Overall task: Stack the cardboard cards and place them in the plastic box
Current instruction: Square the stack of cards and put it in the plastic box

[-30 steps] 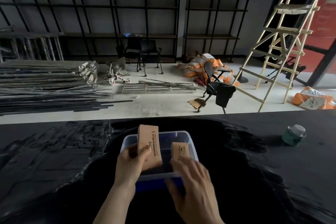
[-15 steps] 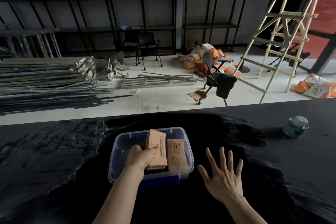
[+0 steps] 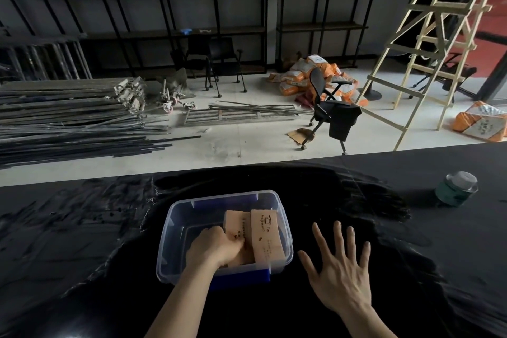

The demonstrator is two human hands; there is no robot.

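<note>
2 cardboard stacks (image 3: 267, 236) in clear plastic box (image 3: 175, 217), left hand (image 3: 216, 248) gripping one, right hand (image 3: 340, 269) splayed

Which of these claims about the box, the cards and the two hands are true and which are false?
1. The left hand is inside the plastic box, on a stack of cardboard cards. True.
2. The right hand holds a card. False: it is spread open and holds nothing, right of the box.
3. A second card stack lies in the box beside the first. True.
4. The green jar stands inside the box. False: it stands on the black table, far right.
</note>
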